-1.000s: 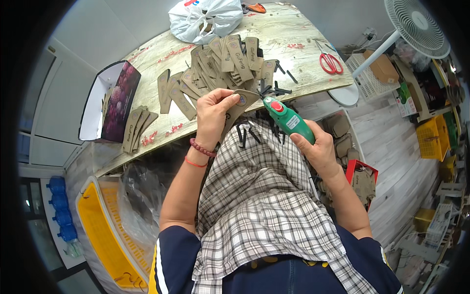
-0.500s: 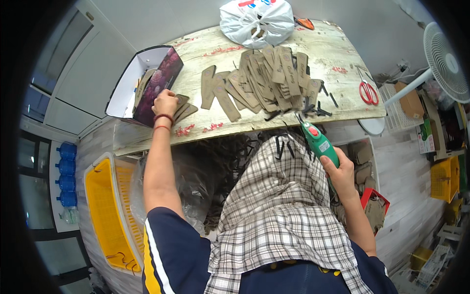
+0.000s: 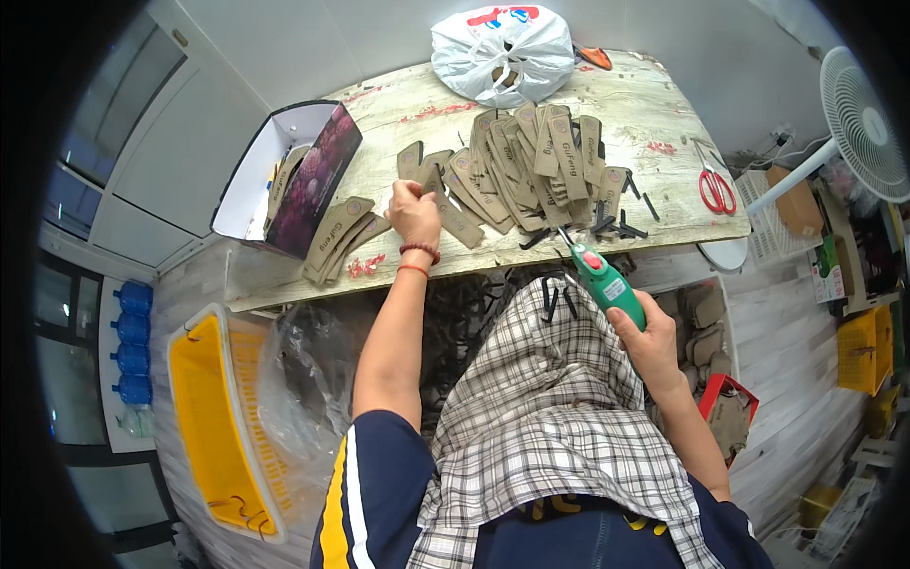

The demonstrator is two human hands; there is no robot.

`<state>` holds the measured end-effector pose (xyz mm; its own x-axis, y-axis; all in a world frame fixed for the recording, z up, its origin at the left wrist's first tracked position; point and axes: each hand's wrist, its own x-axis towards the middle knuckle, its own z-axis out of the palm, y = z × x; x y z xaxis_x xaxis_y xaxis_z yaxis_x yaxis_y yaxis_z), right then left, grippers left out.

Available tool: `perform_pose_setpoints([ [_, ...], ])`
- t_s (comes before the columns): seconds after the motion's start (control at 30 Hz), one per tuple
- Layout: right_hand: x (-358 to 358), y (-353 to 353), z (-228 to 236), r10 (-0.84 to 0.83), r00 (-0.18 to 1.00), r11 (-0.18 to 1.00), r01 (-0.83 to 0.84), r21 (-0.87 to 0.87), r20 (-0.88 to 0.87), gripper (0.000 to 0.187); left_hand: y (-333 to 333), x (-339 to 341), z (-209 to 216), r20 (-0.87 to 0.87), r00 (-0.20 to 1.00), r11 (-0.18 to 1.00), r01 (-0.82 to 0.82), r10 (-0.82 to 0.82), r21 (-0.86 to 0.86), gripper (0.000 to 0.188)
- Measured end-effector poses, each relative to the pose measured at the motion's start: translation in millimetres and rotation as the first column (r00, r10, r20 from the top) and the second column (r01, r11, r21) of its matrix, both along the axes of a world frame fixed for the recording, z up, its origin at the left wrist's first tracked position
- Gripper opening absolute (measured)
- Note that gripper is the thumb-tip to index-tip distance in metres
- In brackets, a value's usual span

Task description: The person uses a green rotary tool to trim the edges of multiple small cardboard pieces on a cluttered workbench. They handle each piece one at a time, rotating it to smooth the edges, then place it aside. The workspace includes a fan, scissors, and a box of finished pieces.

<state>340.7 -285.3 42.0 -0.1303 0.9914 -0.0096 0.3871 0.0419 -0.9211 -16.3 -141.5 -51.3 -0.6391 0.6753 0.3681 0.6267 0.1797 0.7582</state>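
Many khaki tabs [image 3: 567, 161], one green handheld tool [image 3: 607, 289], one pale worn surface [image 3: 681, 211].
Clock positions from centre of view. Tabs: main heap overlapping at 1 o'clock; fanned stack at 10 o'clock, just beside a purple-flowered box [image 3: 320, 173], which holds more. Left grip [image 3: 414, 212]: 11 o'clock, fingers curled at the tabs on the heap's 9 o'clock side; whether it grasps one, cannot be told. Right grip [image 3: 652, 334]: between 3 and 4 o'clock, clenched around the tool, thumb along its body, tip toward 11 o'clock, near the heap's lower edge. Black strips [image 3: 604, 225]: scattered on the surface at 2 o'clock; more on the checked apron [image 3: 531, 389]. Red-handled scissors [image 3: 717, 188]: 2 o'clock, farther out. White plastic bag [image 3: 507, 49]: 12 o'clock, far edge. Yellow basket [image 3: 204, 412]: 8 o'clock.
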Motion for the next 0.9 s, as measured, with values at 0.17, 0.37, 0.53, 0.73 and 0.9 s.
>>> perform_pose_setpoints([
  [0.17,-14.4,0.9,12.9,-0.003,0.999,0.994,-0.002,0.112,0.041,0.040,-38.3,33.0,65.6,0.594,0.704,0.874,0.080,-0.390,0.479,0.003],
  [0.37,-11.5,1.1,22.0,-0.031,0.998,0.980,0.021,0.198,0.046,0.044,-75.9,115.7,105.1,0.689,0.417,0.798,0.188,-0.593,0.573,0.006],
  [0.53,8.4,-7.7,18.8,-0.050,0.999,0.992,0.052,0.111,-0.022,0.047,-75.2,160.1,103.2,0.730,0.342,0.806,0.251,-0.592,0.536,0.007],
  [0.73,23.8,-15.3,9.3,-0.112,0.990,0.988,0.119,0.094,-0.082,0.045,-72.7,190.8,90.0,0.801,0.229,0.823,0.296,-0.553,0.484,0.008],
  [0.9,25.3,-18.3,10.1,-0.136,0.984,0.987,0.144,0.068,-0.115,0.043,-76.1,197.1,77.1,0.841,0.142,0.820,0.357,-0.521,0.448,0.008],
])
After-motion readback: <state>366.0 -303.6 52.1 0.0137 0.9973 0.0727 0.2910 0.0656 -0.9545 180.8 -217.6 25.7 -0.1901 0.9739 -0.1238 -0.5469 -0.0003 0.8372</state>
